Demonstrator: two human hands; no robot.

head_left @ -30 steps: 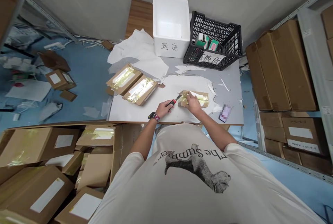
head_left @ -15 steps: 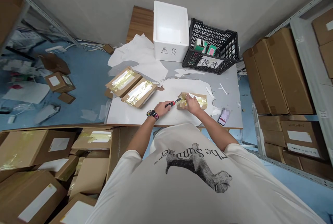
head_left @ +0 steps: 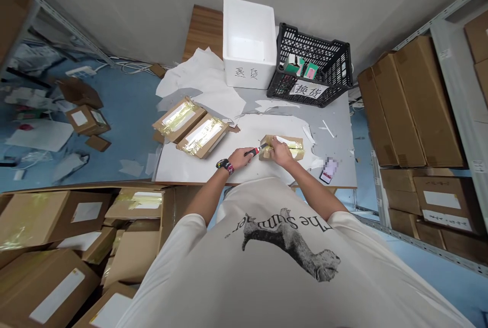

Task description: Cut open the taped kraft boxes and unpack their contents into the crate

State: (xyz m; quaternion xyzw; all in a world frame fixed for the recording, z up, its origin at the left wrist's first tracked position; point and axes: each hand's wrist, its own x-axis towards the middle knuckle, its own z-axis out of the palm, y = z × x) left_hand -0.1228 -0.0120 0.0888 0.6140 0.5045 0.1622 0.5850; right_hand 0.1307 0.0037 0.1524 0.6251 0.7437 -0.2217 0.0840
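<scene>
My left hand (head_left: pixel 241 157), with a watch on its wrist, is closed around a red and black utility knife (head_left: pixel 252 152). The knife's blade reaches the left end of a small cardboard box (head_left: pixel 297 154) bound with yellowish tape; whether it has gone into the tape is too small to tell. My right hand (head_left: pixel 281 152) grips this box from above, fingers over its left part. Two more taped boxes, a left one (head_left: pixel 179 118) and a right one (head_left: pixel 203 136), lie side by side to the left of my hands.
Behind my hands stand a white foam box (head_left: pixel 249 71) and a black plastic crate (head_left: pixel 308 86) holding small green packages. A phone (head_left: pixel 328 171) lies at the table's front right. Torn white paper (head_left: pixel 194 76) covers parts of the table. Cartons (head_left: pixel 129 251) crowd the left; shelved boxes (head_left: pixel 423 109) flank the right.
My left hand has shifted slightly right, bringing the knife closer to the box. My right hand still holds the box in nearly the same place.
</scene>
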